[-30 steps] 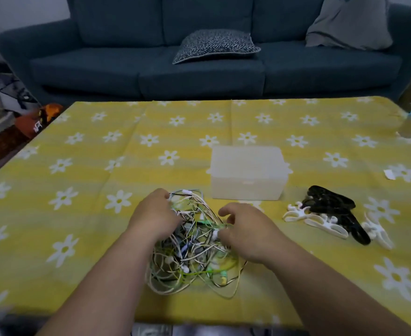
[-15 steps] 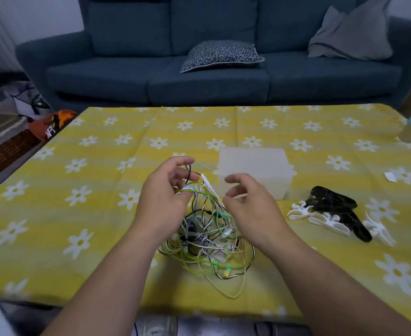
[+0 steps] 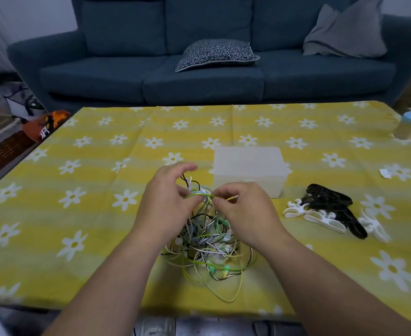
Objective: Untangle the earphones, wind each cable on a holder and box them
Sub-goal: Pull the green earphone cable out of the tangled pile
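A tangle of earphone cables [image 3: 207,246] in white, green, yellow and black hangs between my hands and rests on the yellow flowered tablecloth [image 3: 78,214]. My left hand [image 3: 165,200] holds the upper strands of the tangle. My right hand [image 3: 245,209] pinches a green-yellow cable stretched across to the left hand. A translucent white box [image 3: 249,172] with its lid on stands just behind my hands. White and black cable holders [image 3: 330,212] lie in a pile to the right.
A blue-capped bottle [image 3: 408,127] stands at the table's far right edge, and a small paper scrap [image 3: 385,173] lies near it. A dark blue sofa [image 3: 211,76] with cushions runs behind the table. Bags and a crate sit on the floor at the left.
Both hands lifted the top of the tangle off the table. The right hand closed on a green-yellow cable and drew it taut against the left hand.
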{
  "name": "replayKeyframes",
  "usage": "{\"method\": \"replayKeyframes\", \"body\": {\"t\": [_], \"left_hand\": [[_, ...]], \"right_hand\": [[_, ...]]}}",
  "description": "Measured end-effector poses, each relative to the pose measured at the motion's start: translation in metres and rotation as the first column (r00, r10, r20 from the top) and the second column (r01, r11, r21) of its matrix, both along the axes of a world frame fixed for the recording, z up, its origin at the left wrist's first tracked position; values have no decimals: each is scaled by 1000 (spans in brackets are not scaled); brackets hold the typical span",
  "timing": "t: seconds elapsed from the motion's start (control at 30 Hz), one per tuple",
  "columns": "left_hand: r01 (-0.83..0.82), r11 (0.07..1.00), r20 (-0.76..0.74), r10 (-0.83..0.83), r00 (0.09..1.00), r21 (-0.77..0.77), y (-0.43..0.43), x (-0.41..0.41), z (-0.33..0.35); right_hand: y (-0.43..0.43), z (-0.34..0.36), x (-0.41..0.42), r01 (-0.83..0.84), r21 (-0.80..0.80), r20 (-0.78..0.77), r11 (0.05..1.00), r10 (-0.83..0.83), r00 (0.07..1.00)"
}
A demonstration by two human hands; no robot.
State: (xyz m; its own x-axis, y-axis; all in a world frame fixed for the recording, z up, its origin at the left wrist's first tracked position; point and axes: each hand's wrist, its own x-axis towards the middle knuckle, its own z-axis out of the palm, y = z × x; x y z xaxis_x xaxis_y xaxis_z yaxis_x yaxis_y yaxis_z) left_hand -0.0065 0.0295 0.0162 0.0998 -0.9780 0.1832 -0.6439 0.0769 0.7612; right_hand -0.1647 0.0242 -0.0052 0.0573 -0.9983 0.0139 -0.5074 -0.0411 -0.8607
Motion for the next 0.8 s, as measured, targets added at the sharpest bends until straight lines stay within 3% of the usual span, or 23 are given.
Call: {"method": "replayKeyframes", "body": {"t": [0.13,0.27,0.33,0.43,0.57,0.7,0.8], "left_hand": [[-139,990,217,129,968,34,-7,14,-9],[-218,973,306,188,934,69,-8,23,-14],[-236,971,252,236,939,-29,-8,23,-11],[-284,937,63,302,951,-205,-5,18,2],[-360,903,-237,306,922,-236,1,13,13],[-424,877,-324,343,882,-227,0,16,16],[-348,913,-285,283,916,-212,1,14,17]], "right_hand": [[-2,7,-1,75,-73,-31,995,-77,997],[-2,14,0,64,-28,129,998,-60,990],[-2,16,-2,68,-32,119,997,-64,991],[-2,16,-5,46,-62,-16,997,-47,999],[-3,13,-12,-27,52,-181,998,36,983],[-3,10,-19,-9,111,-216,994,33,976],[1,16,-14,-66,37,-80,997,68,994]]}}
